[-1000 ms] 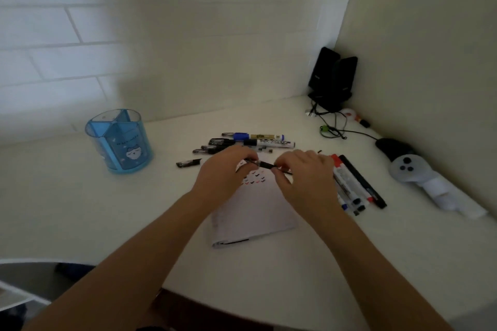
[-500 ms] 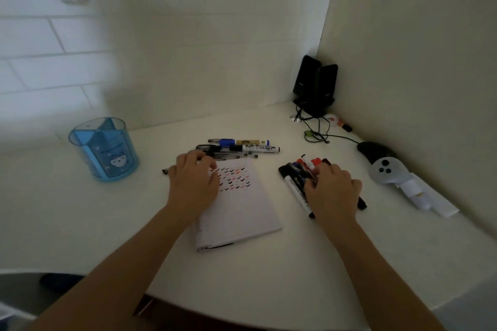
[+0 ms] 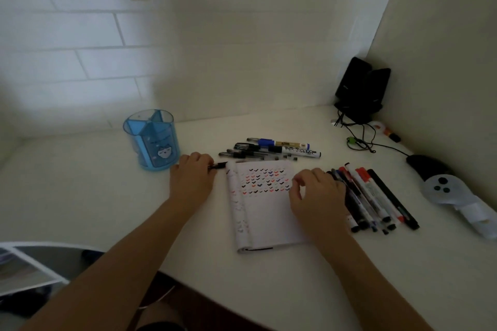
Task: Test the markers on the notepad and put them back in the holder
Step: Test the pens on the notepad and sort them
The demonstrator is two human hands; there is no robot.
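Observation:
A white notepad (image 3: pixel 269 217) lies open on the desk, its top rows filled with small coloured check marks. My left hand (image 3: pixel 192 179) rests just left of the pad, fingers pinched on a short black cap (image 3: pixel 219 166) lying at the pad's top left corner. My right hand (image 3: pixel 318 197) hovers over the pad's right edge with fingers loosely curled and nothing in them. Several markers (image 3: pixel 376 196) lie side by side right of that hand. More pens and markers (image 3: pixel 271 148) lie behind the pad. The blue holder (image 3: pixel 150 140) stands to the far left, with nothing visible inside.
Black speakers (image 3: pixel 361 88) with trailing cables (image 3: pixel 360 142) fill the back right corner. A black mouse (image 3: pixel 423 166) and a grey controller (image 3: pixel 451 193) lie near the right wall. The desk's front edge curves in below my forearms.
My hands parted from over the pad. The right put a marker down among those on the right, then drew back to the pad's edge. The left went to the black cap.

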